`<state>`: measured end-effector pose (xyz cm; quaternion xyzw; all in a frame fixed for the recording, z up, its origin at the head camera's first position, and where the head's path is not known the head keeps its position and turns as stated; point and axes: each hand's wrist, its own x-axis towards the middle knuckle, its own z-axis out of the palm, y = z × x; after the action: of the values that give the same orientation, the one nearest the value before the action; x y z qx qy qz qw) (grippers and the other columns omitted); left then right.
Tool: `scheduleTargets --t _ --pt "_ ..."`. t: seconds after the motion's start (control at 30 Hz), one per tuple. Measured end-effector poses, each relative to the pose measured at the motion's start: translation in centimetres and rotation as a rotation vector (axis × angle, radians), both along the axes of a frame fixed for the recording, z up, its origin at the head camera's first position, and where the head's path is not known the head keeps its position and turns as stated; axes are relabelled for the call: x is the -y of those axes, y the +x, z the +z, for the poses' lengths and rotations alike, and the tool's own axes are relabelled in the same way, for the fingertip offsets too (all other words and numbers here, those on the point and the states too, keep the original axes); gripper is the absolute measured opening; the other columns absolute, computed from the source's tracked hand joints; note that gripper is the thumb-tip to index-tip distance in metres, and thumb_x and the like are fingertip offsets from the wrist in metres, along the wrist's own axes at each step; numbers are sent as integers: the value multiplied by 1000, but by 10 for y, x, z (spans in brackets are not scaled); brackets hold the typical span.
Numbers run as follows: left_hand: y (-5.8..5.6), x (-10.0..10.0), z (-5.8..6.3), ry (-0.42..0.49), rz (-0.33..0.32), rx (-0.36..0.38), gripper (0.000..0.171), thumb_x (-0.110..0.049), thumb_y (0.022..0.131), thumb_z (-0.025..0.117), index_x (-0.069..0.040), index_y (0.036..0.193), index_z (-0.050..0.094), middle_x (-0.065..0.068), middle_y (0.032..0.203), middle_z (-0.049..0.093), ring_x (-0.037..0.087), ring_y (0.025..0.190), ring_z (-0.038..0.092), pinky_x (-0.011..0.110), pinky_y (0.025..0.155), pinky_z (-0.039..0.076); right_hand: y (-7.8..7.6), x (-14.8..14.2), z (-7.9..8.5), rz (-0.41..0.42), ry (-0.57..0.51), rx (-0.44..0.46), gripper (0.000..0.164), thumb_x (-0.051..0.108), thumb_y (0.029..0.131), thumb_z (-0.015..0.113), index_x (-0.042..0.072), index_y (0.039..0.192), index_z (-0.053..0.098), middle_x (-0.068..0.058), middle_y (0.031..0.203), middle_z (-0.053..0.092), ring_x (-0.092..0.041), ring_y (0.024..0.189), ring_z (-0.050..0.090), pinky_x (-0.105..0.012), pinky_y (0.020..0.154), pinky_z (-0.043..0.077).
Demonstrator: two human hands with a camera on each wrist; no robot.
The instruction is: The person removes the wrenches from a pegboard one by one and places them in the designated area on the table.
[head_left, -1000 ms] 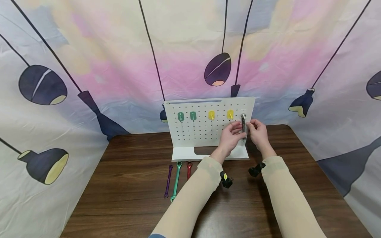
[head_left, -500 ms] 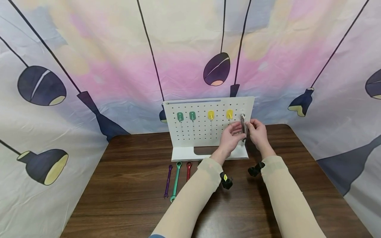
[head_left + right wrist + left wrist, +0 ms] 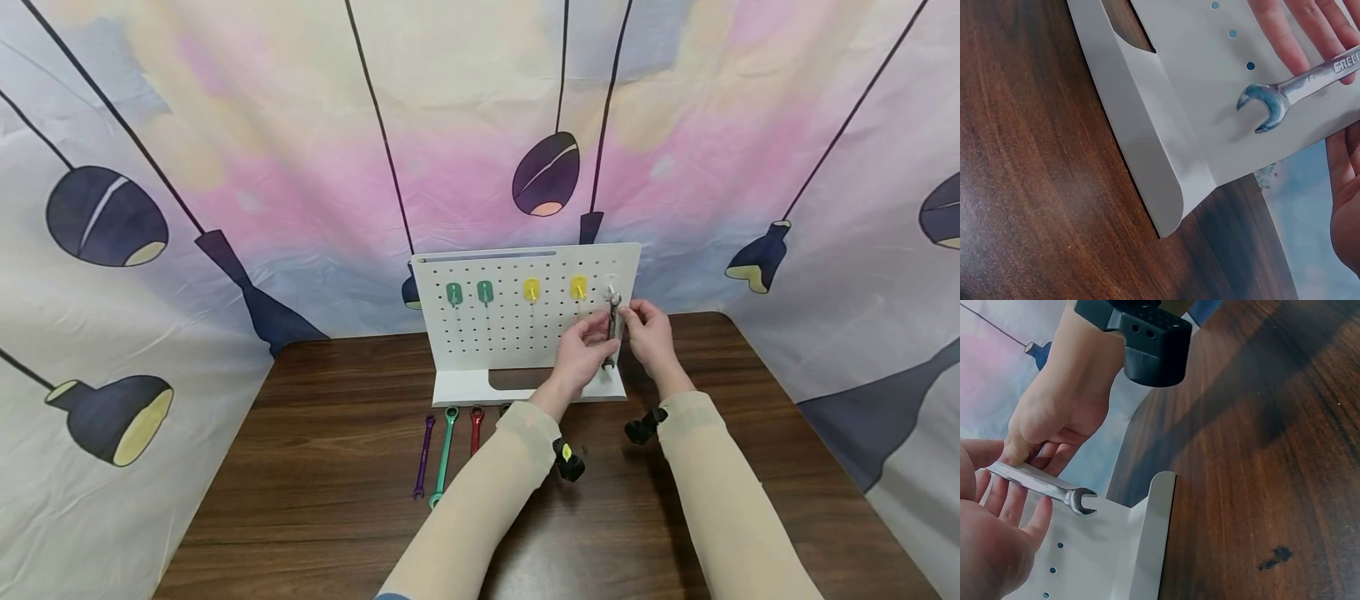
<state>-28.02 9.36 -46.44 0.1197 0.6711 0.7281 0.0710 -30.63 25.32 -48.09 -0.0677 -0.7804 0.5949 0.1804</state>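
Observation:
A silver combination wrench (image 3: 612, 322) is held upright in front of the white pegboard (image 3: 510, 342), its upper end at the clear hook (image 3: 611, 285) on the right. My left hand (image 3: 579, 350) holds it from the left, with the thumb in front and fingers behind. From the right, my right hand (image 3: 651, 335) pinches its upper part with thumb and fingertips. In the left wrist view the wrench's open end (image 3: 1082, 501) points down past the fingers. The right wrist view shows the same open jaw close before the board, with lettering on the shank (image 3: 1344, 62).
Two green hooks (image 3: 486, 292) and two yellow hooks (image 3: 578, 288) sit on the board. Purple (image 3: 423, 458), green (image 3: 446, 454) and red (image 3: 476, 429) wrenches lie on the wooden table (image 3: 300, 500); my left forearm partly covers them. A patterned cloth (image 3: 465, 100) hangs behind.
The wrench has come down slightly, and its lower end has swung a little left and now shows below my left thumb. Both hands stay almost in place.

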Motion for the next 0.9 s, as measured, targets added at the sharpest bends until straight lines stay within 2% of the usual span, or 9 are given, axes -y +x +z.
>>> scheduleTargets --t 0.3,0.53,0.67,0.77,0.9 --pt "6 3 -4 -1 -16 -8 38 -5 97 78 -9 135 73 -6 118 73 8 107 68 31 95 59 -1 1 -1 -4 -3 -29 24 19 110 63 -4 109 64 4 85 56 -10 81 52 -21 71 45" --pt "13 7 -8 21 -44 -3 37 -3 98 76 -5 136 72 8 124 72 12 106 71 30 92 60 0 2 -1 3 -9 -30 25 19 111 63 -6 110 63 4 86 57 -15 84 54 -20 70 46" --pt "15 9 -9 17 -63 0 33 -3 99 75 -6 132 74 3 117 73 12 103 72 31 90 61 1 1 0 -2 -3 -14 26 21 111 61 -5 112 63 -1 90 58 -23 89 56 -20 71 46" --pt "16 10 -10 13 -73 15 32 -3 99 75 -7 131 75 1 114 73 12 101 72 31 89 61 1 1 -1 0 -1 1 25 21 112 60 -5 113 62 -10 96 58 -27 91 55 -21 71 46" --pt "17 10 -11 23 -84 37 33 0 98 74 -5 131 74 8 117 76 14 99 74 32 89 62 1 1 -1 1 -3 4 26 21 112 59 -5 114 62 -18 100 58 -28 91 54 -21 71 45"
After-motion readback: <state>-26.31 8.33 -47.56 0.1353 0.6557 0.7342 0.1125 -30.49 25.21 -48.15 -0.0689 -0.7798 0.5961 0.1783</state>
